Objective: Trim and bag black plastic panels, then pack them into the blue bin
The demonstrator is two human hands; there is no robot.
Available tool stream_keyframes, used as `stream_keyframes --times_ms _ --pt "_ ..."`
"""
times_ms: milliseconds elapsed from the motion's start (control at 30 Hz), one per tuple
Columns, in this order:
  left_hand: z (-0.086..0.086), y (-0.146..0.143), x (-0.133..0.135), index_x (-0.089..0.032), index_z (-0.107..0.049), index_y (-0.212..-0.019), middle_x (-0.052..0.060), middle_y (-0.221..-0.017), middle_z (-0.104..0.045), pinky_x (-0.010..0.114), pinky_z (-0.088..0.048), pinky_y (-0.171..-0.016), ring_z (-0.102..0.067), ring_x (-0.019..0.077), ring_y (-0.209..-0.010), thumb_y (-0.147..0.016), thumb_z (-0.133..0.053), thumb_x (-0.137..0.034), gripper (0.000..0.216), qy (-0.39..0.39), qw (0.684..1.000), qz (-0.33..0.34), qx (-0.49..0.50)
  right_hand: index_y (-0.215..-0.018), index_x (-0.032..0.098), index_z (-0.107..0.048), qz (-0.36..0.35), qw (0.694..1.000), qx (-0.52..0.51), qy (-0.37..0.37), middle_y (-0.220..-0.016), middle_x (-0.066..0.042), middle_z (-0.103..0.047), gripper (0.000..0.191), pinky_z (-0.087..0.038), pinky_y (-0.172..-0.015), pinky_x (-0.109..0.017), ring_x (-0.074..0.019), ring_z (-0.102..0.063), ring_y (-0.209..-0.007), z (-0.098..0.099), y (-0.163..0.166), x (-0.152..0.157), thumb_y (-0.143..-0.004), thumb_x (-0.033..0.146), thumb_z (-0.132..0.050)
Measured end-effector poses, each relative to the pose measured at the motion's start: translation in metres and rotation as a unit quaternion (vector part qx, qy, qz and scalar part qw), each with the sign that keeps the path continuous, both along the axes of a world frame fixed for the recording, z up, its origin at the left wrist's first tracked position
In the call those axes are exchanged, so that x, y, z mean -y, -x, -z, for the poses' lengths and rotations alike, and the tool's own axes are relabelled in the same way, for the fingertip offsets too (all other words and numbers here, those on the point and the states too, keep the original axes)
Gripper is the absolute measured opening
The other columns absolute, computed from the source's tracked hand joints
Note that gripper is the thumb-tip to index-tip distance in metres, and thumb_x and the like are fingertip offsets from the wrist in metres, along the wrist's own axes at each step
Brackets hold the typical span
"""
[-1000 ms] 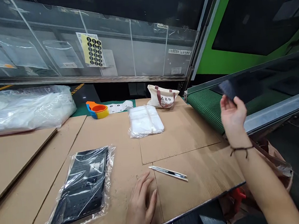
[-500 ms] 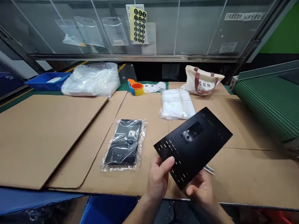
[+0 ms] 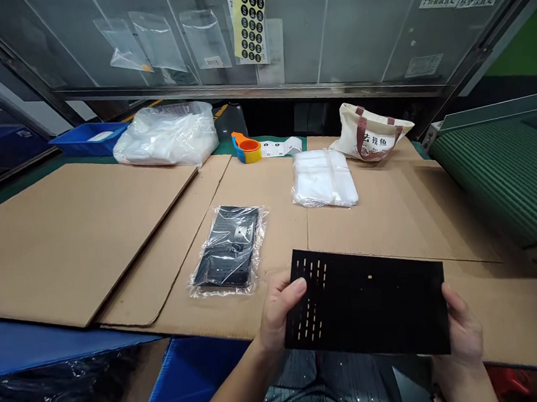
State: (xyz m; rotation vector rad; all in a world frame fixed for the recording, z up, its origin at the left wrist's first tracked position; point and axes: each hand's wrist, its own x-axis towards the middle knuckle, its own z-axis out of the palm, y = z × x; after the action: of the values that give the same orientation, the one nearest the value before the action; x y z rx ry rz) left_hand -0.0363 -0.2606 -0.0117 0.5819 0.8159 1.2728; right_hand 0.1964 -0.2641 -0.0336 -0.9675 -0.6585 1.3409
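Observation:
Both my hands hold a flat black perforated panel (image 3: 364,302) level above the cardboard, with rows of small slots along its left end. My left hand (image 3: 279,308) grips the left edge, thumb on top, and my right hand (image 3: 462,328) grips the right edge. Up and to the left, a similar black panel in a clear plastic bag (image 3: 228,247) lies on the cardboard. A bundle of white plastic bags (image 3: 323,179) lies farther back. No utility knife shows in this view; the panel may hide it.
Cardboard sheets (image 3: 81,240) cover the table. Along the back stand a canvas tote (image 3: 370,132), an orange-blue tape dispenser (image 3: 247,147), a label strip (image 3: 281,147), a white plastic sack (image 3: 167,136) and a blue tray (image 3: 89,139). A green belt conveyor (image 3: 503,173) runs at right.
The panel, first raised in my right hand by the conveyor, is now held in both hands and has turned from tilted to level. My view has swung left.

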Motion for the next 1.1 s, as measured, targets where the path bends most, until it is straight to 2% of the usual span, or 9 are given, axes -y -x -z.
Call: stream_keyframes --times_ms 167,300,500,633,733,867,967,1100 --pt "0.005 0.002 0.001 -0.014 -0.066 -0.065 0.002 -0.065 -0.064 0.024 -0.048 -0.059 -0.058 0.0130 -0.060 -0.071 -0.072 -0.052 0.039 0.022 1.000 -0.015 0.005 -0.080 0.034 -0.078 0.029 1.000 0.011 -0.002 -0.068 -0.002 -0.075 0.020 -0.045 -0.106 -0.049 -0.0310 -0.069 -0.103 -0.001 0.007 0.000 -0.070 0.051 -0.075" --pt "0.005 0.004 0.000 -0.015 -0.070 -0.074 0.002 -0.073 -0.070 0.026 -0.053 -0.070 -0.065 0.0154 -0.069 -0.071 -0.073 -0.054 0.039 0.039 0.998 -0.030 0.025 -0.079 0.035 -0.078 0.018 1.000 0.013 -0.017 -0.071 -0.002 -0.076 0.021 -0.045 -0.106 -0.049 -0.0303 -0.068 -0.106 0.000 0.009 -0.003 -0.071 0.053 -0.074" --pt "0.000 0.005 -0.003 -0.014 -0.074 -0.090 0.005 -0.081 -0.074 0.034 -0.054 -0.083 -0.070 0.0234 -0.085 -0.067 -0.074 -0.060 0.051 0.076 0.994 0.013 0.074 -0.077 0.035 -0.078 0.021 1.000 -0.003 -0.002 -0.074 -0.001 -0.077 0.021 -0.046 -0.105 -0.048 -0.0294 -0.071 -0.097 -0.003 0.013 -0.002 -0.072 0.055 -0.072" --pt "0.001 0.005 -0.006 -0.015 -0.073 -0.094 0.005 -0.083 -0.075 0.039 -0.051 -0.095 -0.066 0.0287 -0.106 -0.067 -0.074 -0.060 0.053 0.081 0.991 0.032 0.100 -0.080 0.036 -0.078 0.030 0.999 0.021 -0.013 -0.074 -0.002 -0.076 0.026 -0.045 -0.105 -0.051 -0.0303 -0.069 -0.103 -0.005 0.015 -0.002 -0.075 0.059 -0.067" --pt "0.002 0.005 -0.009 -0.016 -0.073 -0.093 0.005 -0.085 -0.075 0.039 -0.049 -0.100 -0.063 0.0296 -0.113 -0.066 -0.076 -0.058 0.050 0.083 0.989 0.036 0.118 -0.082 0.038 -0.078 0.027 0.999 0.029 -0.017 -0.072 -0.002 -0.076 0.031 -0.044 -0.106 -0.051 -0.0305 -0.068 -0.105 -0.006 0.018 -0.003 -0.075 0.065 -0.064" --pt "0.003 0.006 -0.011 -0.017 -0.074 -0.091 0.004 -0.091 -0.076 0.041 -0.046 -0.104 -0.062 0.0303 -0.115 -0.065 -0.077 -0.057 0.048 0.092 0.984 0.044 0.145 -0.080 0.038 -0.078 0.047 0.998 -0.021 0.023 -0.071 0.000 -0.076 0.029 -0.047 -0.104 -0.045 -0.0284 -0.070 -0.101 -0.007 0.022 -0.003 -0.073 0.064 -0.066" --pt "0.003 0.007 -0.012 -0.017 -0.074 -0.087 0.005 -0.095 -0.076 0.041 -0.044 -0.107 -0.060 0.0303 -0.118 -0.066 -0.078 -0.056 0.045 0.091 0.982 0.050 0.155 -0.079 0.034 -0.078 0.056 0.993 -0.083 0.062 -0.071 0.001 -0.076 0.032 -0.048 -0.104 -0.041 -0.0269 -0.073 -0.093 -0.007 0.022 -0.002 -0.064 0.062 -0.076" --pt "0.003 0.007 -0.013 -0.017 -0.075 -0.090 0.004 -0.094 -0.077 0.041 -0.041 -0.109 -0.061 0.0305 -0.118 -0.065 -0.079 -0.055 0.046 0.096 0.980 0.052 0.165 -0.080 0.032 -0.078 0.047 0.985 -0.145 0.080 -0.076 0.004 -0.077 0.034 -0.047 -0.104 -0.043 -0.0266 -0.074 -0.089 -0.007 0.022 -0.004 -0.058 0.057 -0.082"
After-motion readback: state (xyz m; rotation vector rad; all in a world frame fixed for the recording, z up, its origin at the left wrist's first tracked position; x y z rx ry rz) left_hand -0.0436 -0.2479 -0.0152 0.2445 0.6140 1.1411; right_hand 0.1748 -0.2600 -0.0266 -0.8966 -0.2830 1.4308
